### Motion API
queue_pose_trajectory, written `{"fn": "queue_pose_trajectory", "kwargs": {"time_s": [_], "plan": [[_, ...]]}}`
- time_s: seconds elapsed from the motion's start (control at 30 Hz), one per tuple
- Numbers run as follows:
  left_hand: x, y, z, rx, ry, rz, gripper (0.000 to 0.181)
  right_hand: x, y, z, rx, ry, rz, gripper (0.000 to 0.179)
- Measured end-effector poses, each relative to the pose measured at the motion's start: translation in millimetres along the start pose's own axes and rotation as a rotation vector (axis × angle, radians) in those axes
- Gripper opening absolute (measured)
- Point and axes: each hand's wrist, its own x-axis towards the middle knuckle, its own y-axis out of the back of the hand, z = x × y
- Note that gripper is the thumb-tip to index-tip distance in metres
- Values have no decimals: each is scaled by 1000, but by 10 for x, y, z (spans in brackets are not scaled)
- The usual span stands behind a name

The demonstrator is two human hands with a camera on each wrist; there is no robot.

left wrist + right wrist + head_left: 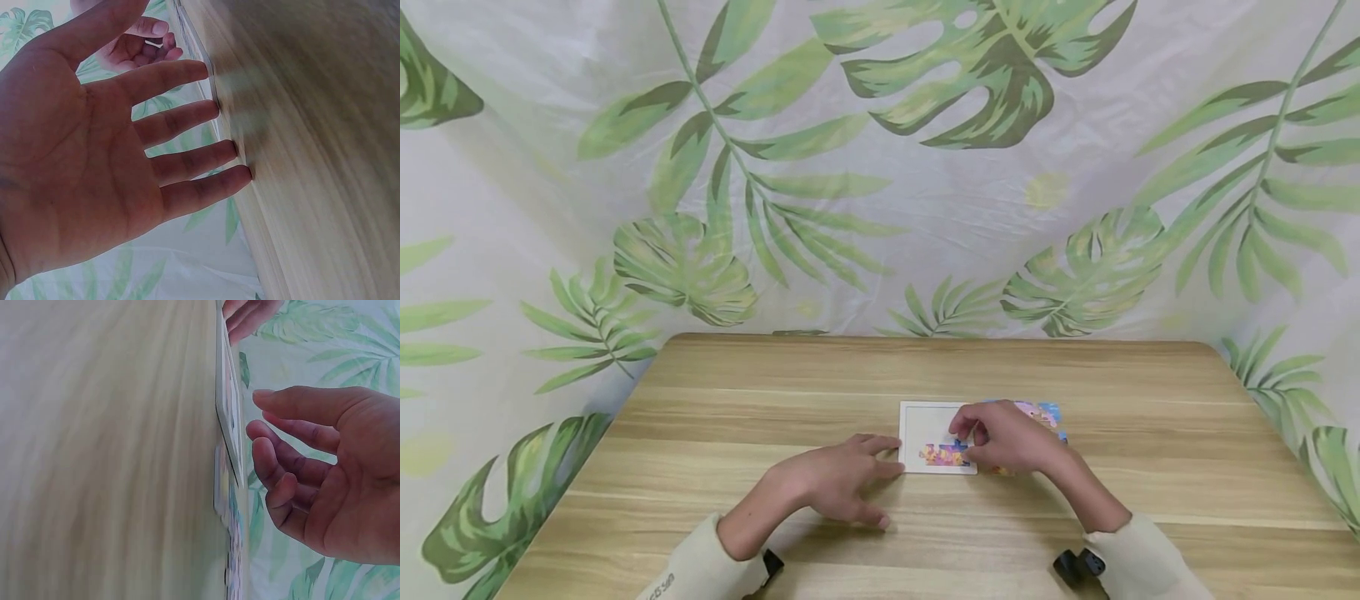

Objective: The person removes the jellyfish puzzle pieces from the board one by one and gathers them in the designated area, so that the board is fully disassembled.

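Observation:
A white puzzle board (pixel 917 425) lies on the table, with a few joined puzzle pieces (pixel 942 455) in pink, yellow and blue along its lower part. My left hand (pixel 842 479) spreads its fingers at the board's left edge, and fingertips touch it there; the left wrist view shows the bare palm (pixel 81 156). Over the board's right side hovers my right hand (pixel 1011 437), its fingers loosely bent. The right wrist view shows this hand (pixel 331 475) lifted off the board, with nothing visible between thumb and fingers. It hides part of the board in the head view.
More colourful puzzle pieces (pixel 1048 412) lie right of the board, partly covered by my right hand. The wooden table (pixel 737 417) reaches back to a leaf-patterned cloth (pixel 955 208). Black wrist devices (pixel 1077 567) sit by the sleeves.

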Motion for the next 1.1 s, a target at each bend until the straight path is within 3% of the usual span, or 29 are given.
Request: {"fn": "queue_pose_trajectory", "kwargs": {"time_s": [0.47,1.1], "plan": [[0,-14,-2,-8,-2,11,69,161,-126,-106,24,26,-32,21],[-3,-11,2,-1,-4,13,69,206,-209,-118,-56,57,-5,27]]}}
